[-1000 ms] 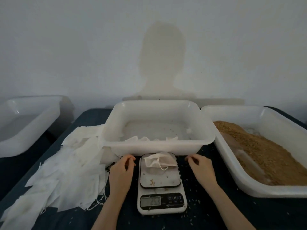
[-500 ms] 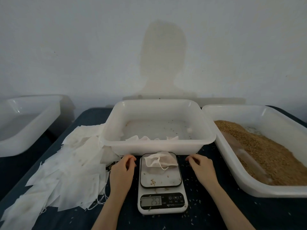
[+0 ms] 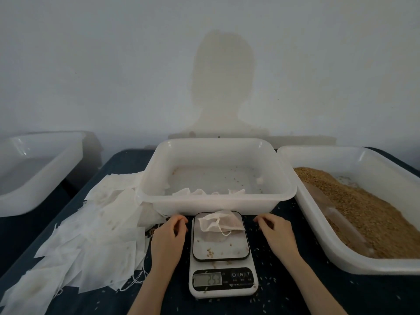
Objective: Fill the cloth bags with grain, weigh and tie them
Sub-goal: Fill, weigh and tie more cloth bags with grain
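Observation:
A small white cloth bag (image 3: 221, 223) with a drawstring lies on the far end of the kitchen scale (image 3: 221, 258), whose display is lit. My left hand (image 3: 167, 237) rests on the dark table just left of the scale, fingers loosely curled, holding nothing. My right hand (image 3: 276, 234) rests just right of the scale in the same way. A white tub (image 3: 354, 253) on the right holds brown grain (image 3: 368, 212) with a clear scoop (image 3: 341, 220) lying in it. A heap of empty cloth bags (image 3: 95, 235) spreads at the left.
A white tub (image 3: 218, 202) stands right behind the scale, with a few bags (image 3: 204, 192) inside against its near wall. Another white tub (image 3: 34, 173) sits off the table at far left. Loose grains are scattered on the scale plate and table. A wall rises behind.

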`<state>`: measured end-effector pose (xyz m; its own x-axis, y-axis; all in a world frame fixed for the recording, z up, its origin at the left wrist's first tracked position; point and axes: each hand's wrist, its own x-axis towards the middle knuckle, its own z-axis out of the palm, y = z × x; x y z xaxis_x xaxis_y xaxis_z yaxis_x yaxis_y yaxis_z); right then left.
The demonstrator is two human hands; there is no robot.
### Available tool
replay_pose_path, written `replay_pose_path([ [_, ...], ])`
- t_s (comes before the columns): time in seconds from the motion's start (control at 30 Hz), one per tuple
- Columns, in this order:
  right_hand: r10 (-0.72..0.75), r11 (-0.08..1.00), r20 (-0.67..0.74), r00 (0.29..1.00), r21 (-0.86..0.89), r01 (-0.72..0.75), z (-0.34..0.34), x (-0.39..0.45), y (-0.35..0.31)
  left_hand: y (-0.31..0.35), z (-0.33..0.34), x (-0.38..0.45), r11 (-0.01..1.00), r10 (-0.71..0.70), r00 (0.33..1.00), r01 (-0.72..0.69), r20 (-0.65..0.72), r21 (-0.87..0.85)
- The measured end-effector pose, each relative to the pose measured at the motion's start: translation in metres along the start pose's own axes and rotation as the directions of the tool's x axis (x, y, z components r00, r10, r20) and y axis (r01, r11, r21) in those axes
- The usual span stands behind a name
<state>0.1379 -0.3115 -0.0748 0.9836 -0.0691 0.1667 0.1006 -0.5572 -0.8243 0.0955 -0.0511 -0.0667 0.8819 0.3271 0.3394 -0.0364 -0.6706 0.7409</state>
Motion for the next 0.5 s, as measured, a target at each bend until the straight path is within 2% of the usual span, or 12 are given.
replay_pose_path([
  [0.2, -0.167, 0.986, -0.037, 0.985, 0.003, 0.167, 0.003, -0.001, -0.031, -0.002, 0.001, 0.001, 1.000, -0.009, 1.000, 0.010, -0.004, 0.013],
  [0.3, -0.266, 0.960, 0.069, 0.962, -0.068, 0.270, 0.008, -0.004, -0.058, -0.002, 0.001, 0.001, 1.000, -0.008, 1.000, 0.008, -0.005, 0.019],
  [0.4, -0.407, 0.876, 0.164, 0.899, -0.209, 0.435, 0.015, -0.010, -0.077, -0.002, 0.002, 0.001, 1.000, -0.014, 1.000, 0.015, -0.013, 0.021],
  [0.5, -0.545, 0.771, 0.223, 0.808, -0.247, 0.587, 0.022, -0.015, -0.094, -0.002, 0.002, 0.001, 0.999, -0.014, 1.000, 0.015, -0.005, 0.042],
])
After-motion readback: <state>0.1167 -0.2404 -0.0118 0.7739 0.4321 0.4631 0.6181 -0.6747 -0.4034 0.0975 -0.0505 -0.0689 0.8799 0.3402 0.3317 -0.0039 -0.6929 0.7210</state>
